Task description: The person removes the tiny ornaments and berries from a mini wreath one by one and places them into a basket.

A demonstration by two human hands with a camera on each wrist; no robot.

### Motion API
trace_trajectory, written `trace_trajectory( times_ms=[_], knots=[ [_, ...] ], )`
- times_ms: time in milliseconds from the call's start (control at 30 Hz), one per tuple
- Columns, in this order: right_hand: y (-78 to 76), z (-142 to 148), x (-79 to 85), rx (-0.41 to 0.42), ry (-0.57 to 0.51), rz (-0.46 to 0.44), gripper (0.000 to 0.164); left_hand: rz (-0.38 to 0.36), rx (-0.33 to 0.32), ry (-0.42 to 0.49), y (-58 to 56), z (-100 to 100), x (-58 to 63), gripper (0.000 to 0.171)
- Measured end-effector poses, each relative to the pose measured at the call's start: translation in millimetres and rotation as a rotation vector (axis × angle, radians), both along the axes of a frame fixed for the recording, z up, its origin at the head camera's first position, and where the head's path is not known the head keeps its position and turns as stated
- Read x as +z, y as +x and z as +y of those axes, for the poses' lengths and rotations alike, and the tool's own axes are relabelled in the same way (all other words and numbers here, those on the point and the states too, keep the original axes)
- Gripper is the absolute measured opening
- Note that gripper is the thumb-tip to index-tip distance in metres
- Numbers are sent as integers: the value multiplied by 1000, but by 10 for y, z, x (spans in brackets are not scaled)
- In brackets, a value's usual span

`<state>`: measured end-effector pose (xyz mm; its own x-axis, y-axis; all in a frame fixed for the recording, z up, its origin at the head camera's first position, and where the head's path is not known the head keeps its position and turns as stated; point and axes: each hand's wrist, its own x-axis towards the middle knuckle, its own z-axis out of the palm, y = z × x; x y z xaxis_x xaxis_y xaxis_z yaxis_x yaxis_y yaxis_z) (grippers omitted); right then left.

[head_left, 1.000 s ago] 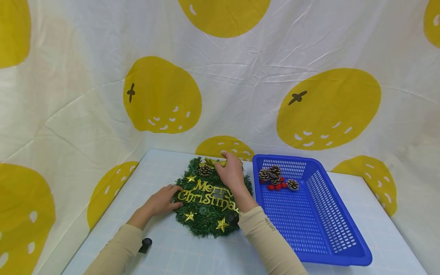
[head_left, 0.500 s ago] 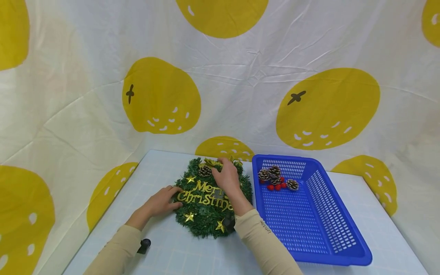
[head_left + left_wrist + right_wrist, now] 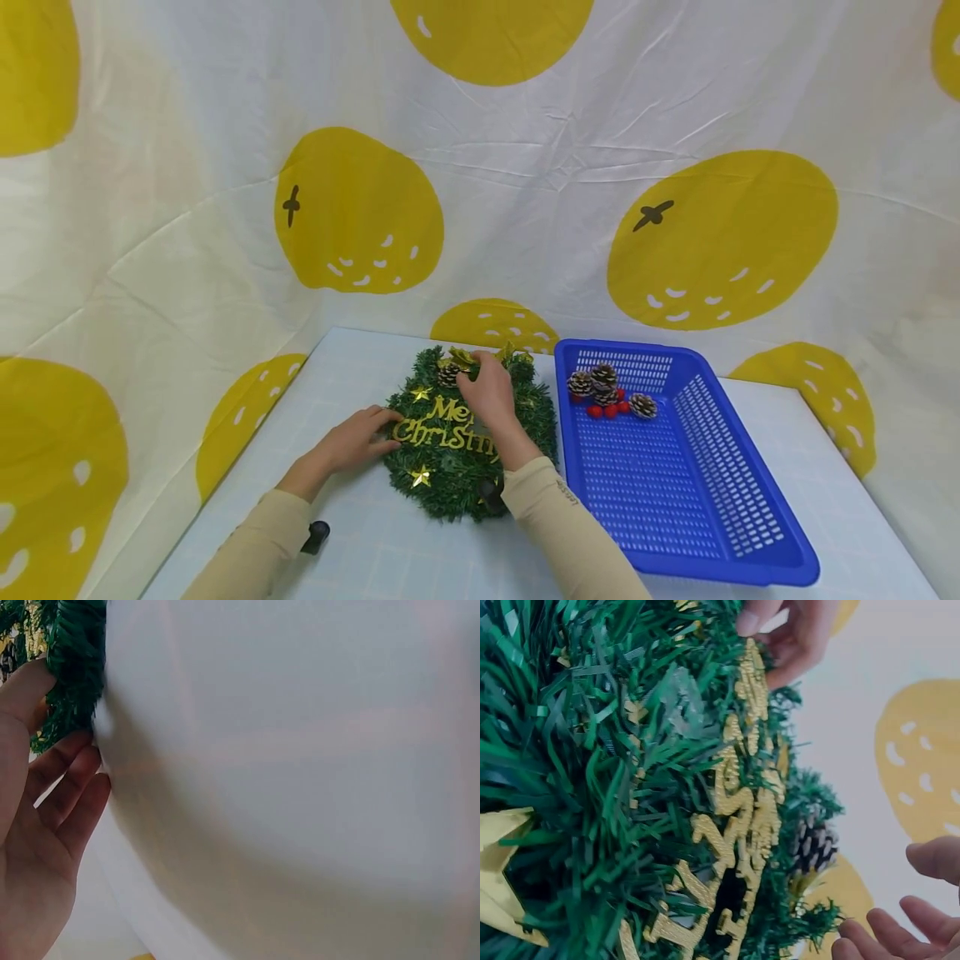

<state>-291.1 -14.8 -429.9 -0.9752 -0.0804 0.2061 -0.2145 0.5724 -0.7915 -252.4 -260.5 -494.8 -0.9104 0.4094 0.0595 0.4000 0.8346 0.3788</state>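
A round green Christmas wreath [image 3: 442, 492] lies flat on the table, with gold "Merry Christmas" lettering [image 3: 416, 431] across it. My left hand [image 3: 358, 440] holds its left edge; in the left wrist view the thumb lies over the foliage [image 3: 79, 645] and the other fingers at its rim. Over the upper part reaches my right hand [image 3: 491, 392], beside a pine cone [image 3: 448, 374] and a gold bow [image 3: 459, 357]. In the right wrist view its fingers [image 3: 885, 934] are spread, with nothing between them. The right forearm hides the lettering's end.
To the right stands a blue plastic basket [image 3: 645, 492]. Several pine cones [image 3: 642, 406] and red berries [image 3: 611, 411] lie in its far left corner. A small dark object [image 3: 317, 536] sits by the left sleeve. A fruit-patterned cloth [image 3: 525, 208] hangs behind the table.
My right hand has moved left and slightly nearer across the wreath's top, uncovering more of the gold bow's right side. The left hand stays at the wreath's edge.
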Motion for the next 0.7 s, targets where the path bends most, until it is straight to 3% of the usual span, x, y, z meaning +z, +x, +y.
trace_trajectory(
  times_ms=[200,500,700],
  knots=[
    [-57,-33,-55,31,-27,5,44,19,7,-22,-13,-5,-40,42],
    [-164,-63,-183,45,36,58,52,0,19,-30,-9,12,-13,44],
    [-191,-107,-212,110,43,79,54,12,21,-27,-3,10,5,42]
  ],
)
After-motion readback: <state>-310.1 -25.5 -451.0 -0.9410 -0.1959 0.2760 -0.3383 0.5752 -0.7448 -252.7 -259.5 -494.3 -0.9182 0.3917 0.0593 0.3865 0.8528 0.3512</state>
